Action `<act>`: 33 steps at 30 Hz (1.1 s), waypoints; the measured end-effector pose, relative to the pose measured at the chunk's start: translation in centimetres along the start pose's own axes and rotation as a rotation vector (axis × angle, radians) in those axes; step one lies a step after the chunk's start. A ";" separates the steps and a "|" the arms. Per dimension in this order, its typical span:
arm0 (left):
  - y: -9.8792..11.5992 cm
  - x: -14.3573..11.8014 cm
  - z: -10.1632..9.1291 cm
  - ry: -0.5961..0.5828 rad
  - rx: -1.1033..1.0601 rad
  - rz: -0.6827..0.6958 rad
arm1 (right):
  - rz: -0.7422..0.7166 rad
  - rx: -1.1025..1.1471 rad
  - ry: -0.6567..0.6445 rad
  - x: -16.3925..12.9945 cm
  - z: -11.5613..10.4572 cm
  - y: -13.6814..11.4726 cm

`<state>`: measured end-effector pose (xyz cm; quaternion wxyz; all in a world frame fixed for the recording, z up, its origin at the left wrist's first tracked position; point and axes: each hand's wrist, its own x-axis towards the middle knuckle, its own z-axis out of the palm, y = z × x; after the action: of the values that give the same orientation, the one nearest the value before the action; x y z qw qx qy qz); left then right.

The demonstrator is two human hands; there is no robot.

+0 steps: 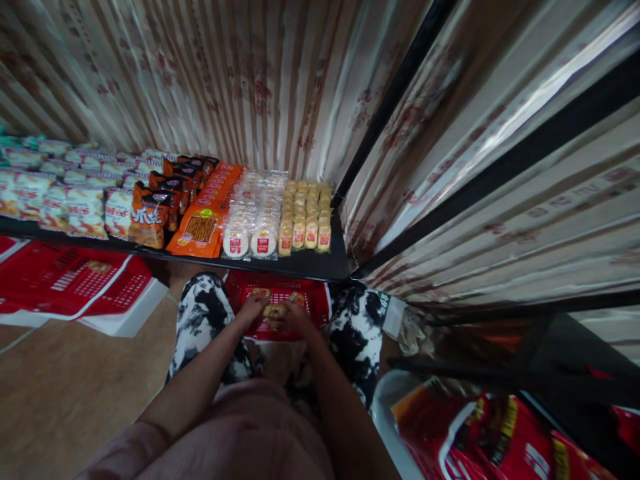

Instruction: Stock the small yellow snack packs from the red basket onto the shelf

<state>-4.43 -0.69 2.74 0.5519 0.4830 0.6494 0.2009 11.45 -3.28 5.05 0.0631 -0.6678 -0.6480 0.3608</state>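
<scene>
Head view looks down at a red basket (310,303) on the floor between the person's knees, and everything else can be placed from it. Both hands reach into the basket from the near side. The left hand (251,309) is curled over small yellowish snack packets (275,311) lying in the basket, and the right hand (296,315) closes on the same cluster from the other side, so the two hands meet around the packets with fingers bent. The grip is small and partly hidden in the frame; the fingers look wrapped on the packets, though how many packets each hand has cannot be told.

Just above the basket runs a black shelf (320,265) whose front edge overhangs the basket's far rim. On the shelf, directly beyond the basket, stand rows of small yellow packs (306,217); left of them lie clear bags of round white cakes (253,220), then flat orange packets (203,230), then brown-orange snack bags (150,217), and further left white snack bags (75,207).

Either side of the basket are the person's knees in black-and-white patterned trousers (203,320). Left of the basket, on the tan floor, lies a flat red and white sheet (75,283). Right of the basket and nearer the camera sit shiny red bags (480,433). Behind the shelf hangs a striped, patterned curtain (225,80).
</scene>
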 end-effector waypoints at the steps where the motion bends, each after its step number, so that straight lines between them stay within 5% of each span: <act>1: 0.0 -0.1 0.0 0.001 -0.045 0.004 | 0.008 0.012 0.016 0.0 0.0 0.1; 14: 0.9 -2.3 -0.3 0.029 -0.631 -0.134 | 0.016 0.214 0.197 -0.9 0.7 0.3; 33: 0.1 -1.2 -0.2 0.083 -0.887 -0.044 | -0.180 0.185 0.527 -2.7 3.0 -1.9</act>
<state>-4.67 -1.63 3.49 0.6835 0.1772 0.5321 0.4673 8.45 -6.59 4.94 0.3216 -0.6697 -0.6303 0.2254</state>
